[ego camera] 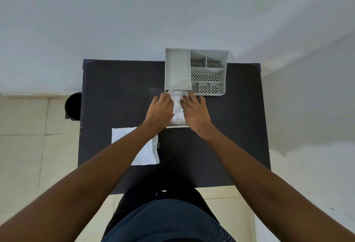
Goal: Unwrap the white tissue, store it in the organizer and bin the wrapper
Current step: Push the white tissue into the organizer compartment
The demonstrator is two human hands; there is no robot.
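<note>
Between my two hands sits the white tissue (177, 107), a soft stack lying in the pulled-out drawer (176, 126) at the near end of the grey organizer (177, 69). My left hand (161, 110) presses flat on the tissue's left side, fingers spread and pointing away from me; my right hand (195, 112) does the same on its right side, so neither grip is pinching anything, both are open and laid on the stack. Just beyond my fingertips the organizer's long compartment stands bare, with small perforated cells to the right of my right hand. Under my left forearm, nearer to me, the flattened white wrapper (148, 153) lies on the dark worktop (119, 92). Well left of my left hand, a black bin (74, 106) stands on the floor just beside the worktop edge.
</note>
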